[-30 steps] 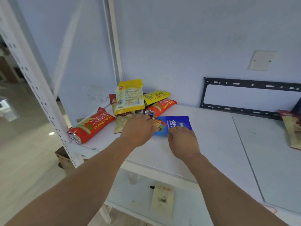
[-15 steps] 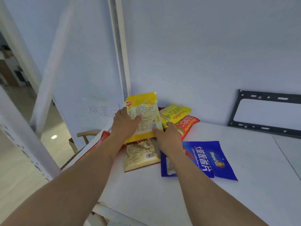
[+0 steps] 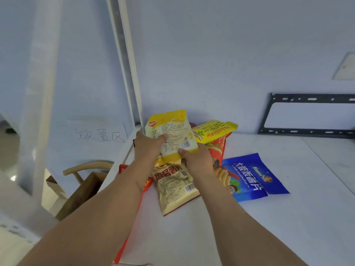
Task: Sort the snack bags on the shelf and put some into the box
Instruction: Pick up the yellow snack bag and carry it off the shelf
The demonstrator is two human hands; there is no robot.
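Both my hands hold a yellow-and-white snack bag point(image 3: 173, 131) upright above the pile at the shelf's back left corner. My left hand point(image 3: 147, 148) grips its left edge, my right hand point(image 3: 196, 159) its lower right corner. Under it lies a beige bag point(image 3: 175, 189) flat on the white shelf point(image 3: 249, 227). A yellow bag point(image 3: 215, 130) and a red bag point(image 3: 219, 148) lean behind my right hand. A blue bag point(image 3: 253, 175) lies flat to the right. Another red bag point(image 3: 134, 198) is mostly hidden under my left forearm. A brown cardboard box point(image 3: 82, 192) stands open below the shelf's left edge.
A white shelf upright point(image 3: 124, 60) rises behind the pile. A wooden chair back point(image 3: 86, 167) curves beside the box. A black metal bracket point(image 3: 309, 116) leans on the wall at the back right. A paper label with handwriting point(image 3: 99, 134) is stuck on the left wall.
Both hands left the blue bag, reached to the pile and took hold of the yellow-and-white bag, lifting it. The view moved closer and to the left.
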